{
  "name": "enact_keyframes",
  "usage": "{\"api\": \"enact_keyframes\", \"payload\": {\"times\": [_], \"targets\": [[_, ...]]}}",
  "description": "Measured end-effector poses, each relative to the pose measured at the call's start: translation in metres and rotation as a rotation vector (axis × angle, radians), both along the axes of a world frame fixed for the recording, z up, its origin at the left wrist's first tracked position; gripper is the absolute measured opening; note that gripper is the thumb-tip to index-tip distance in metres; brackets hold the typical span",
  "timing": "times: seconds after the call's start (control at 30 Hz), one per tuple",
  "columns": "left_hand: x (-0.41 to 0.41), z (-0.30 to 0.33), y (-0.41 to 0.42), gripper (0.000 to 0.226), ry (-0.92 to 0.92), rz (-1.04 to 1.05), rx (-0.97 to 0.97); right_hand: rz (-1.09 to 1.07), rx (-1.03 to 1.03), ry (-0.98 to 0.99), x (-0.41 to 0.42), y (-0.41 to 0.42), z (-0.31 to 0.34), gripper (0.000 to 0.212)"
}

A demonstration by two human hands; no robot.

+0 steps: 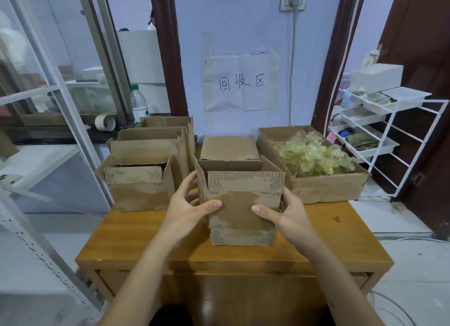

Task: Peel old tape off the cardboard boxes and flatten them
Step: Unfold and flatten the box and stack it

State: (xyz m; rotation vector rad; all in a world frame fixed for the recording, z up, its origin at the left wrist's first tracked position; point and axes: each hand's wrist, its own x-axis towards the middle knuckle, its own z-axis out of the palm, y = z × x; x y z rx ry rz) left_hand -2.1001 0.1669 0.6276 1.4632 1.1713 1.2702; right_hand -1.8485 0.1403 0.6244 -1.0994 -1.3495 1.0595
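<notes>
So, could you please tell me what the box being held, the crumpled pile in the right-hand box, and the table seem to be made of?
The held box looks like brown corrugated cardboard: fluting shows along its torn top edge, with pale scuffed strips on its face. The crumpled pile seems to be used clear plastic tape, yellowish, glossy and translucent. The table appears to be wood or wood veneer, orange-brown, with visible grain and a smooth sheen.

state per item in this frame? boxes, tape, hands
Small brown cardboard box at table centre: upright, top flaps open, held on both sides.
Left hand: grips the box's left side.
Right hand: grips the box's right side.
Three brown cardboard boxes at left: upright, unflattened, flaps open.
Wide brown cardboard box at right: open, holding crumpled yellowish tape.
Squat cardboard box behind: closed.
</notes>
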Motion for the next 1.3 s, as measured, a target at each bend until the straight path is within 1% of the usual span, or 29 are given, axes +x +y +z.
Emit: {"api": "enact_keyframes", "payload": {"times": [0.03,0.1,0.13,0.17,0.23,0.3,0.43,0.5,0.6,0.67,0.8,1.07,1.2,1.3], "targets": [[-0.002,-0.002,-0.001,0.098,-0.008,-0.011,-0.01,0.0,-0.01,0.007,-0.001,0.001,-0.003,0.061],[-0.007,-0.012,-0.001,0.115,-0.014,-0.032,-0.04,-0.005,-0.03,0.035,-0.002,0.002,-0.007,0.056],[-0.01,-0.017,-0.001,0.12,-0.014,-0.037,-0.062,-0.014,-0.036,0.059,-0.002,0.002,-0.009,0.054],[-0.012,-0.021,-0.001,0.119,-0.014,-0.044,-0.084,-0.026,-0.041,0.087,-0.002,0.003,-0.011,0.053],[-0.012,-0.031,-0.001,0.111,-0.003,-0.051,-0.144,-0.055,-0.052,0.138,-0.002,0.005,-0.014,0.048],[-0.009,-0.039,-0.001,0.097,0.006,-0.026,-0.175,-0.072,-0.061,0.162,-0.002,0.008,-0.018,0.043],[0.001,-0.042,-0.004,0.06,-0.011,0.035,-0.159,-0.096,-0.094,0.201,-0.003,0.012,-0.025,0.025],[0.005,-0.044,-0.004,0.049,-0.006,0.051,-0.138,-0.103,-0.105,0.219,-0.003,0.013,-0.028,0.024],[0.007,-0.049,-0.006,0.052,-0.003,0.083,-0.11,-0.119,-0.111,0.241,-0.004,0.014,-0.034,0.041],[0.007,-0.052,-0.006,0.059,0.008,0.099,-0.089,-0.124,-0.109,0.256,-0.006,0.014,-0.035,0.043],[0.006,-0.054,-0.008,0.064,0.032,0.15,-0.056,-0.141,-0.106,0.26,-0.011,0.014,-0.033,0.039],[-0.001,-0.062,-0.008,0.056,0.024,0.208,-0.041,-0.167,-0.175,0.3,-0.016,0.013,-0.034,0.026],[-0.003,-0.063,-0.006,0.065,0.069,0.155,-0.064,-0.225,-0.229,0.342,-0.017,0.012,-0.044,0.026],[-0.004,-0.061,-0.005,0.062,0.043,0.138,-0.094,-0.236,-0.248,0.363,-0.016,0.012,-0.045,0.027]]}}
